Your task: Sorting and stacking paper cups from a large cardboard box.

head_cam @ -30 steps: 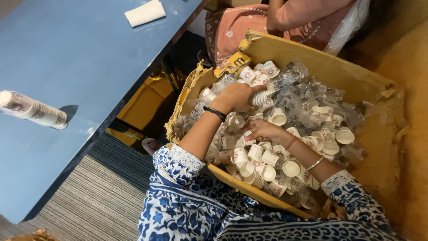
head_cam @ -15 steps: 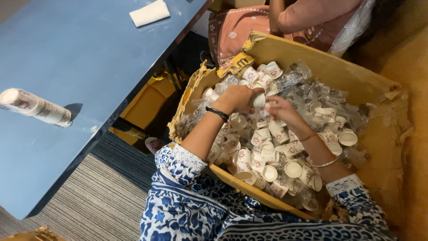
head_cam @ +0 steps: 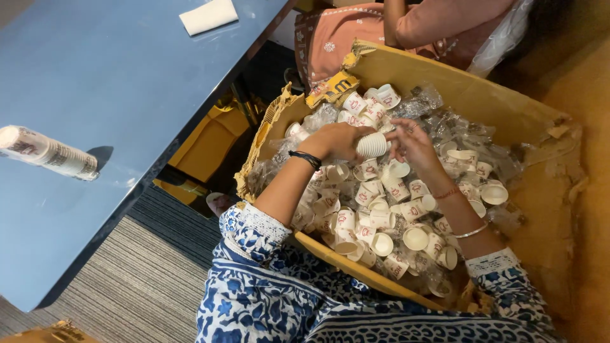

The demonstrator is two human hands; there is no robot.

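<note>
Left hand (head_cam: 337,138) curled shut around one end of a short stack of nested paper cups (head_cam: 372,145), ribbed and white, lying sideways. Black band on that wrist. Right hand (head_cam: 414,141) just beside the stack's other end, fingers spread and loosely bent, fingertips touching or nearly touching the rim; whether gripping, cannot tell. Thin red thread and a metal bangle on the right forearm.

Under both hands, a torn cardboard box (head_cam: 483,105), brown and matte, edges frayed and flaps ragged. Inside, heaped below and around the hands, loose paper cups (head_cam: 372,219): small, tapered, white with red print, some upright, many tipped over, a few showing round open mouths. Crumpled clear plastic wrap (head_cam: 457,130) beyond the right hand, glossy and creased, mixed among the cups.

Sleeves of blue-and-white floral cloth (head_cam: 254,298) nearer than the hands, with a lace-like cuff at the left elbow.

Well to the left of the left hand, a smooth blue counter (head_cam: 114,82), faintly reflective. On it, a long wrapped sleeve of stacked cups (head_cam: 47,152) lying on its side, and far off a folded white napkin (head_cam: 208,15). Below the counter's edge, grey ribbed carpet (head_cam: 146,279). Beyond the box, another person in pink patterned fabric (head_cam: 343,44).
</note>
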